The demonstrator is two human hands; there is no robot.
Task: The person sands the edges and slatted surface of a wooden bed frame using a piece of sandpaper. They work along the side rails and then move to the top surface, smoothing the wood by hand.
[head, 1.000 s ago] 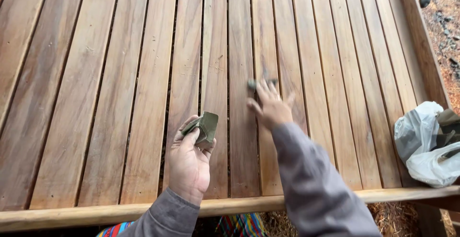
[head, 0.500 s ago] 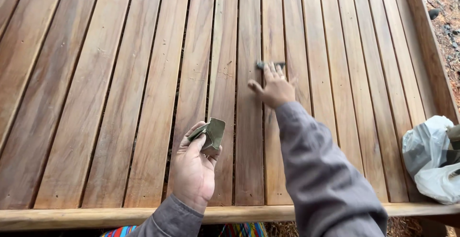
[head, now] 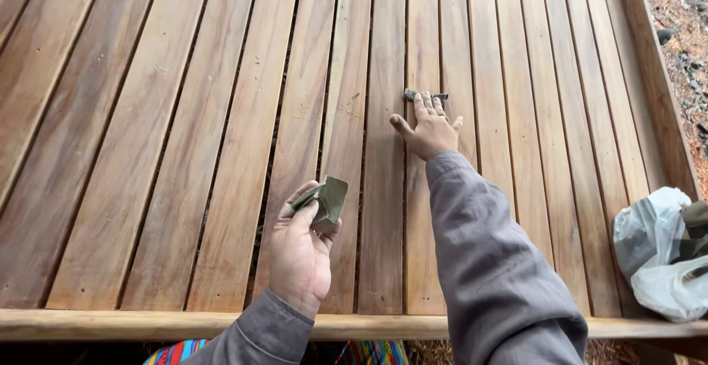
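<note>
My left hand (head: 301, 251) holds a folded grey-green piece of sandpaper (head: 325, 200) between thumb and fingers, just above the wooden slats near the front rail. My right hand (head: 428, 129) is stretched forward, palm down, with its fingers pressing a small dark piece of sandpaper (head: 424, 96) flat on a slat in the middle of the slatted wooden platform (head: 147, 151). Most of that dark piece is hidden under my fingertips.
A white plastic bag (head: 660, 251) with dark items in it lies on the slats at the right. A raised wooden rail (head: 656, 77) borders the platform's right side, with gravel and dirt beyond it. A front rail (head: 110, 322) runs along the near edge.
My right hand has slid the dark piece forward along the slat, away from me. My left hand has kept its folded sandpaper and stayed near the front rail.
</note>
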